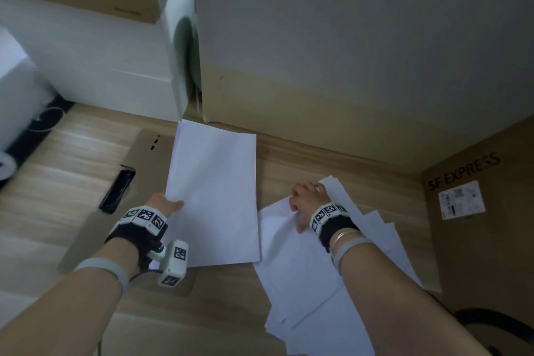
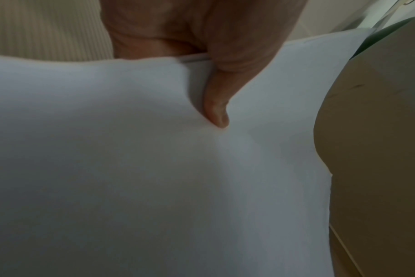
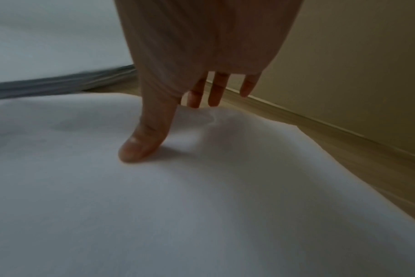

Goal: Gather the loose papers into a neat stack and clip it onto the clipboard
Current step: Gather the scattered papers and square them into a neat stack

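Left grip (image 1: 167, 205): thumb and fingers pinch the gathered stack (image 1: 215, 193) over the clipboard (image 1: 95, 228).
Right grip (image 1: 307, 205): pinches a loose sheet (image 1: 284, 243) on the table (image 1: 332, 165).

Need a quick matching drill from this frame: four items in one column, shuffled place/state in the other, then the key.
Items:
1. gathered stack
2. loose sheets
3. clipboard
4. cardboard box

States:
A. fanned out on the floor, right hand on the top one
B. pinched at its near-left edge by the left hand
C. stands at far right, printed SF EXPRESS
D. brown, flat on the floor, partly under the held paper

Pairs: 1-B, 2-A, 3-D, 4-C
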Available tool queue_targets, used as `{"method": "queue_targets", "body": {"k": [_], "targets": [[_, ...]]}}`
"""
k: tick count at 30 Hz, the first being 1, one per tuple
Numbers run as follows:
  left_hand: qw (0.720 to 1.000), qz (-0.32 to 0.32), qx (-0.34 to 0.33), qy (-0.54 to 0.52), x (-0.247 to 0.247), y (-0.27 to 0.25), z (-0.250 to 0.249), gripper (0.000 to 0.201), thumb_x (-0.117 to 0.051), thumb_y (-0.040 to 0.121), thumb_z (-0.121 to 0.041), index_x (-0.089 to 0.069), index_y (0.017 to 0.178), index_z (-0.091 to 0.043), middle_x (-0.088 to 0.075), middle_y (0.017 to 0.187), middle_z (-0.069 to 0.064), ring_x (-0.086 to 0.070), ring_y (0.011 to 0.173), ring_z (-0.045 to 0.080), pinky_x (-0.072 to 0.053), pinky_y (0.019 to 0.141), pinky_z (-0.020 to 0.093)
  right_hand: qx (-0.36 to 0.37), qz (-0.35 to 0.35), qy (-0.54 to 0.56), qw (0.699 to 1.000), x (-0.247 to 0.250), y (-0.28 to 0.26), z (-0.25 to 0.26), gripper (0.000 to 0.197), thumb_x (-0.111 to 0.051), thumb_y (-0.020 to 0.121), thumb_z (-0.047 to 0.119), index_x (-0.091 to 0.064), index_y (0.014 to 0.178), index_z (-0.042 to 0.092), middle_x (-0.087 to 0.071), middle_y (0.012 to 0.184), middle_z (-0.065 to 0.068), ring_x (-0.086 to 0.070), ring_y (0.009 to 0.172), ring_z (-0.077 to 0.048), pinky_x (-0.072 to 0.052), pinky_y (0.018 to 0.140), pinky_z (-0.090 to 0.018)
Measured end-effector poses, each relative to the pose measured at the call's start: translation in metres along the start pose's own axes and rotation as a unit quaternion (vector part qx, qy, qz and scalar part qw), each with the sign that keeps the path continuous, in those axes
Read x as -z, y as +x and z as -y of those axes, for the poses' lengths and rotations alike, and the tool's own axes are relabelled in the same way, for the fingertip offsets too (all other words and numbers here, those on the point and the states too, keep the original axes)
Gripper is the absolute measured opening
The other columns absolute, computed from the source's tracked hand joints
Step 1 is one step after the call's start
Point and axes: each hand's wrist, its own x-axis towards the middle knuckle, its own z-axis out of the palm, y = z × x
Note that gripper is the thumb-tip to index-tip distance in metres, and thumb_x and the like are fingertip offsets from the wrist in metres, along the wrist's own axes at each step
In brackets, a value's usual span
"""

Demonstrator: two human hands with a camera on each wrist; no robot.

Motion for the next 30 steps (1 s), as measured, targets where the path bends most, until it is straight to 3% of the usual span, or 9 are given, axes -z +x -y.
{"method": "queue_targets", "body": {"k": [2, 4, 8, 14, 16, 20, 21, 25, 30], "targets": [[1.0, 0.002, 0.0, 0.001, 0.0, 0.001, 0.0, 0.068, -0.057, 0.09, -0.023, -0.027, 0.141, 0.012, -0.037, 0.146, 0.027, -0.039, 0.134, 0.038, -0.033, 0.107, 0.04, -0.007, 0.014, 0.027, 1.0, 0.002, 0.0, 0.002, 0.046, -0.075, 0.065, 0.031, -0.052, 0.105, 0.024, -0.052, 0.117, -0.002, -0.046, 0.115, -0.026, -0.035, 0.097, -0.037], [1.0, 0.004, 0.001, 0.003, 0.001, 0.002, 0.0, 0.069, -0.057, 0.09, -0.024, -0.027, 0.141, 0.012, -0.038, 0.145, 0.027, -0.04, 0.133, 0.039, -0.034, 0.107, 0.041, -0.017, 0.023, 0.087, 0.996, 0.003, 0.0, 0.003, 0.057, -0.075, 0.066, 0.024, -0.045, 0.114, 0.029, -0.057, 0.114, -0.006, -0.05, 0.111, -0.032, -0.042, 0.09, -0.036], [1.0, 0.01, 0.003, 0.002, 0.003, 0.004, 0.002, 0.071, -0.057, 0.09, -0.025, -0.024, 0.142, 0.011, -0.037, 0.146, 0.028, -0.041, 0.133, 0.04, -0.035, 0.108, 0.042, -0.016, 0.011, 0.1, 0.995, 0.013, 0.0, 0.006, 0.08, -0.077, 0.066, 0.018, -0.035, 0.133, 0.032, -0.055, 0.125, -0.008, -0.051, 0.115, -0.031, -0.04, 0.096, -0.036], [1.0, 0.013, 0.0, 0.012, 0.001, 0.005, 0.003, 0.072, -0.057, 0.09, -0.025, -0.022, 0.143, 0.011, -0.033, 0.148, 0.028, -0.039, 0.134, 0.04, -0.033, 0.109, 0.043, -0.013, 0.001, -0.003, 1.0, 0.013, 0.002, 0.006, 0.069, -0.079, 0.061, 0.037, -0.053, 0.124, 0.022, -0.046, 0.128, -0.002, -0.04, 0.123, -0.026, -0.03, 0.104, -0.042], [1.0, 0.014, -0.001, 0.014, 0.001, 0.004, 0.004, 0.072, -0.057, 0.09, -0.024, -0.023, 0.143, 0.011, -0.035, 0.147, 0.028, -0.039, 0.133, 0.04, -0.033, 0.109, 0.044, -0.013, -0.013, 0.0, 1.0, 0.012, -0.002, 0.002, 0.057, -0.074, 0.068, 0.037, -0.058, 0.119, 0.02, -0.051, 0.125, -0.004, -0.044, 0.12, -0.026, -0.03, 0.105, -0.04], [1.0, 0.019, -0.001, 0.021, 0.001, 0.004, 0.003, 0.073, -0.057, 0.09, -0.026, -0.023, 0.142, 0.011, -0.043, 0.141, 0.03, -0.045, 0.128, 0.041, -0.037, 0.105, 0.043, -0.055, 0.005, 0.118, 0.992, 0.007, -0.013, -0.019, 0.031, -0.054, 0.087, 0.015, -0.057, 0.118, 0.012, -0.063, 0.119, -0.011, -0.058, 0.11, -0.028, -0.043, 0.08, -0.028], [1.0, 0.021, 0.0, 0.023, 0.001, 0.003, 0.002, 0.073, -0.057, 0.09, -0.027, -0.023, 0.143, 0.011, -0.043, 0.141, 0.03, -0.045, 0.128, 0.041, -0.037, 0.105, 0.043, -0.065, 0.007, 0.148, 0.987, 0.006, -0.019, -0.027, 0.031, -0.051, 0.09, 0.013, -0.057, 0.12, 0.012, -0.062, 0.122, -0.011, -0.059, 0.111, -0.027, -0.043, 0.08, -0.027], [0.999, 0.028, -0.003, 0.039, 0.0, -0.003, -0.002, 0.072, -0.056, 0.091, -0.026, -0.023, 0.143, 0.01, -0.037, 0.146, 0.027, -0.041, 0.133, 0.039, -0.034, 0.108, 0.041, -0.155, -0.067, 0.256, 0.952, 0.009, -0.047, -0.067, 0.03, -0.047, 0.095, 0.021, -0.06, 0.122, 0.015, -0.061, 0.128, -0.008, -0.058, 0.114, -0.026, -0.043, 0.093, -0.028], [0.998, 0.04, -0.015, 0.038, -0.008, -0.012, -0.01, 0.068, -0.057, 0.09, -0.026, -0.03, 0.142, 0.008, -0.039, 0.146, 0.025, -0.041, 0.133, 0.039, -0.034, 0.109, 0.041, -0.212, -0.198, 0.421, 0.86, 0.02, -0.071, -0.105, 0.03, -0.053, 0.094, 0.02, -0.062, 0.115, 0.001, -0.064, 0.119, -0.018, -0.059, 0.109, -0.03, -0.04, 0.085, -0.029]]}}
